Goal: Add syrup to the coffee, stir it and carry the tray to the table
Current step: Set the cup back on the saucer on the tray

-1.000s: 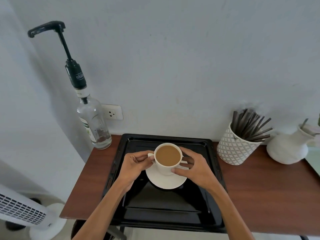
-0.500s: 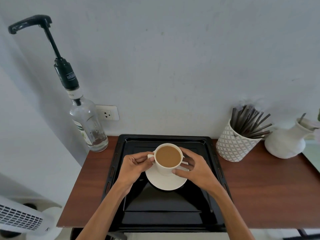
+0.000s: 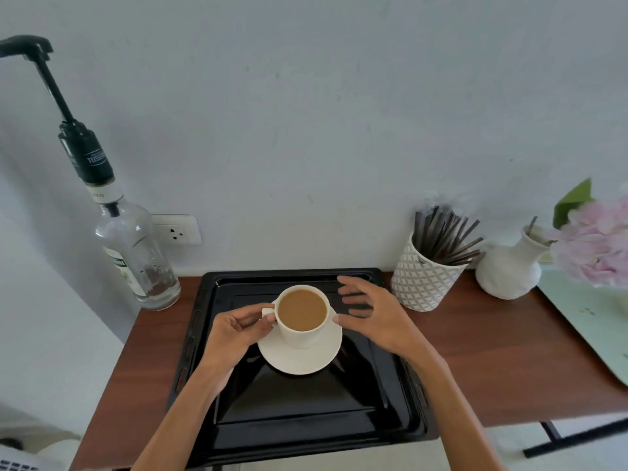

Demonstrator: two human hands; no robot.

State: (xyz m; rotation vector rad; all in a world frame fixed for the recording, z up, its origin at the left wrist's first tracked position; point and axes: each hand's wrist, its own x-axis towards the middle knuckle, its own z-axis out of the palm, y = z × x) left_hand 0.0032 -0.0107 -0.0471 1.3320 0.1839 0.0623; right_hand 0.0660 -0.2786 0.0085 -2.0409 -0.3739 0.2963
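A white cup (image 3: 302, 331) of milky coffee stands on a white saucer (image 3: 316, 362) in the middle of a black tray (image 3: 306, 419) on a brown wooden table. My left hand (image 3: 238, 331) pinches the cup's handle on its left side. To the right of the cup, my right hand (image 3: 373, 317) hovers with its fingers spread and holds nothing. A clear syrup bottle (image 3: 139, 260) with a tall black pump stands at the table's back left corner. A patterned white pot of dark stir sticks (image 3: 428, 270) sits right of the tray.
A white vase (image 3: 506, 266) with pink flowers (image 3: 598, 243) stands at the back right, next to a pale green surface (image 3: 591, 328). The wall with a socket (image 3: 176, 229) runs close behind the table. The tray's front edge overhangs the table edge.
My right hand has let go of the cup and drawn back to the right, fingers open. My left hand stays on the handle. The view has moved in closer.
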